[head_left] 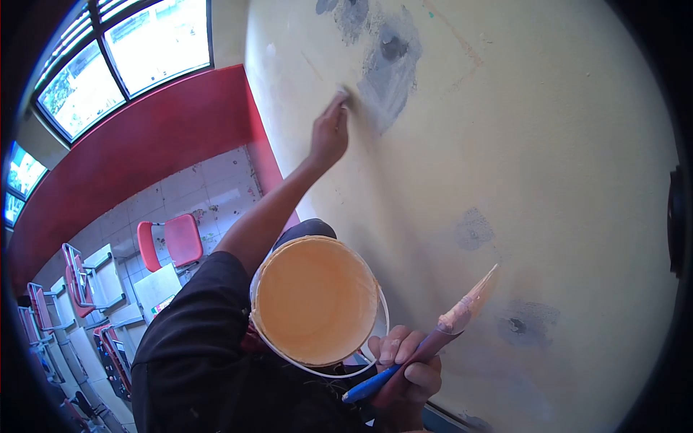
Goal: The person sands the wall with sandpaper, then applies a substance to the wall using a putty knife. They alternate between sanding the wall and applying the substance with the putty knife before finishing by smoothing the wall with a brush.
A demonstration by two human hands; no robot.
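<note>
My right hand is closed around a paintbrush with a blue-tipped, dark red handle. Peach paint coats its bristles, which point up toward the wall. Beside that hand is a round bucket of peach-coloured paint, its thin handle curving close to my fingers. My left arm stretches up to the wall, where the fingers of my left hand are pressed together at the surface. What they hold, if anything, I cannot tell. A grey patch lies just right of those fingertips.
Smaller grey patches mark the cream wall lower down, one with a dark spot. To the left stand a red chair and several chairs with writing tablets on a tiled floor. Windows sit above a red lower wall.
</note>
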